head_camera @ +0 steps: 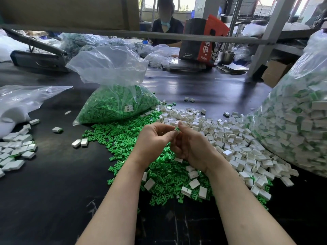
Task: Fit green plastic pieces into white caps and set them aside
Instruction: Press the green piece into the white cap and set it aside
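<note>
While both forearms are stretched forward over a dark table (53, 174), a small white cap with a green piece showing at its top (177, 129) is held up between the two hands, above the loose parts. The cap is pinched at the fingertips of the left hand (152, 140), whose thumb and forefinger are curled in towards it, and it is met from the other side by the thumb and forefinger of the right hand (191, 147); the remaining fingers of the right hand are folded under the palm, and whether anything more is kept in them cannot be told. Directly beneath the hands a heap of loose green pieces (123, 137) is spread across the table, with a few white caps scattered on it. To the right of that heap a larger spread of white caps (230, 138) is seen, running up against a big clear sack (292, 121) filled with white-and-green parts at the right edge. Behind the green heap an open clear bag of green pieces (115, 103) is slumped, a small label on its side. At the left edge a group of white caps with green undersides (16, 151) is laid flat, beside a crumpled clear bag (23, 98). Across the table a seated person (166, 23) is seen, next to a red and black carton (203, 39).
</note>
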`<state>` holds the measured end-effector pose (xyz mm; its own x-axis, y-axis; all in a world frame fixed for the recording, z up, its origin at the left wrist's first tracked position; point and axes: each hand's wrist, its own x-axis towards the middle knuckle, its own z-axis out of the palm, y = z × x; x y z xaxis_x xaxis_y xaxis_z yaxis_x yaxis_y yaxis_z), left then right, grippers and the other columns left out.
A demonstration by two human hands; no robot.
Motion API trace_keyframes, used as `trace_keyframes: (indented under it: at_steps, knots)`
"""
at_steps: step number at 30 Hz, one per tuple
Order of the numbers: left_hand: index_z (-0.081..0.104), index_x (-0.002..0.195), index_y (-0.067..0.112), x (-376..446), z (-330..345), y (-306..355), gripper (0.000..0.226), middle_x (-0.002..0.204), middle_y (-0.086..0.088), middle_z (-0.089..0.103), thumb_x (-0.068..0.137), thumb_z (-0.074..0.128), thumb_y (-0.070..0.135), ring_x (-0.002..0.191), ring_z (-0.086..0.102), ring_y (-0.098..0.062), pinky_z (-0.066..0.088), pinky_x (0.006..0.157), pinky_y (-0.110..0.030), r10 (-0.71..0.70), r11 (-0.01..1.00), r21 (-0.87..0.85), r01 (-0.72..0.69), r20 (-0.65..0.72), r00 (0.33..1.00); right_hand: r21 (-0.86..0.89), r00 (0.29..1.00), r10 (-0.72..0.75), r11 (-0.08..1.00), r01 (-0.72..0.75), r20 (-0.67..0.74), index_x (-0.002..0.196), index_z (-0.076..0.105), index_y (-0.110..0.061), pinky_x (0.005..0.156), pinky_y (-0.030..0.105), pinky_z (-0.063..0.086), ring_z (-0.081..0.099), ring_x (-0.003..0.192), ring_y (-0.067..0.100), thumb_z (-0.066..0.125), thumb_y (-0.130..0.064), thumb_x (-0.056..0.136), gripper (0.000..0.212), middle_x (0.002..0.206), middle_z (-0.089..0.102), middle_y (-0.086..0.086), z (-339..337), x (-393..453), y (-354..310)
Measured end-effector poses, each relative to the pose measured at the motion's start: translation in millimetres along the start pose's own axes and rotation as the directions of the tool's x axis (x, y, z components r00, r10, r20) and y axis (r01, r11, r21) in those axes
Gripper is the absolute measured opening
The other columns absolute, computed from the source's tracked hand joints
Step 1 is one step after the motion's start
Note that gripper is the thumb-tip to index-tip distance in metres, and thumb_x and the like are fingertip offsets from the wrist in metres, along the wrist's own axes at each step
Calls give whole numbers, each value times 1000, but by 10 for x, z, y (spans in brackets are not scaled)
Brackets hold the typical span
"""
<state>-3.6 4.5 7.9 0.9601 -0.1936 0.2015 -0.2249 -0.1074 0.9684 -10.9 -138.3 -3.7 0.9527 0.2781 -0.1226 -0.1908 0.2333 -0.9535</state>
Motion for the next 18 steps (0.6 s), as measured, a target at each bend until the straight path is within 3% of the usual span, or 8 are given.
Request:
trace_keyframes:
  at_steps: [3, 6, 14, 18]
  knots:
    - [74, 78, 22, -2, 17, 3, 16, 64, 12, 69, 88, 68, 12, 56, 59, 5, 43, 55, -8, -34, 999, 2, 34, -18, 999, -20, 1000, -13, 1000, 13, 13, 76, 56, -15, 44, 21, 31, 45, 51, 11, 38, -42, 103, 43, 61, 53, -2, 8, -6, 3]
    - [70, 71, 19, 3, 55, 4, 20, 54, 12, 62, 87, 64, 8, 47, 51, 4, 39, 49, -8, -82, 996, -49, 79, -55, 995, -51, 1000, -14, 999, 14, 11, 83, 56, -14, 46, 21, 32, 47, 53, 10, 40, -43, 102, 39, 64, 55, -3, 6, -2, 9]
    - [65, 73, 8, -4, 129, 18, 16, 50, 5, 61, 87, 59, 7, 44, 55, -6, 39, 44, -11, -110, 989, -114, 98, -112, 988, -147, 997, -69, 986, 74, 39, 110, 56, -4, 45, 18, 30, 43, 52, 6, 45, -41, 100, 40, 62, 52, -6, 16, 18, 36]
    - [64, 69, 11, 2, 156, 4, 19, 50, 6, 60, 86, 60, 6, 43, 55, -6, 40, 44, -12, -126, 981, -166, 106, -115, 985, -160, 995, -85, 983, 91, 43, 114, 56, 9, 45, 18, 30, 43, 53, 6, 49, -42, 96, 54, 63, 53, -6, 8, -6, 41]
